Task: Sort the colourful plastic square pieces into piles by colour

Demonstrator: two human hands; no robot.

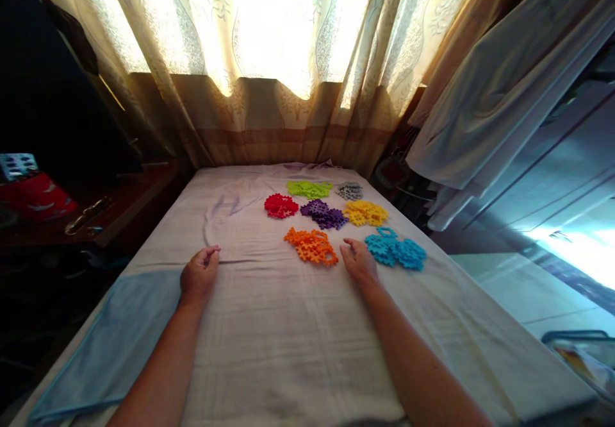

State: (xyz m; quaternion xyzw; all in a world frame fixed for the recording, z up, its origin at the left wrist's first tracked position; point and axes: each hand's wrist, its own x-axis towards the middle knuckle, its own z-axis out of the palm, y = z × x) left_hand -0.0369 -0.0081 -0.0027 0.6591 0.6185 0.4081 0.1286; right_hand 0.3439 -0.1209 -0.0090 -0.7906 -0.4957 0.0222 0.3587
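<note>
My left hand rests on the cloth-covered table with its fingers curled closed, and nothing shows in them. Beside the orange pile of flat, notched plastic pieces lies my right hand, empty, its fingers loosely apart. Just right of that hand sits a blue pile of similar pieces. Further back are a purple pile, a red pile and a yellow pile. A lime green pile and a grey pile lie farthest away.
A folded light blue cloth lies at the table's left, partly under my left forearm. Patterned curtains hang behind the table. Pale garments hang at the right. A dark wooden stand with a red container is at the left.
</note>
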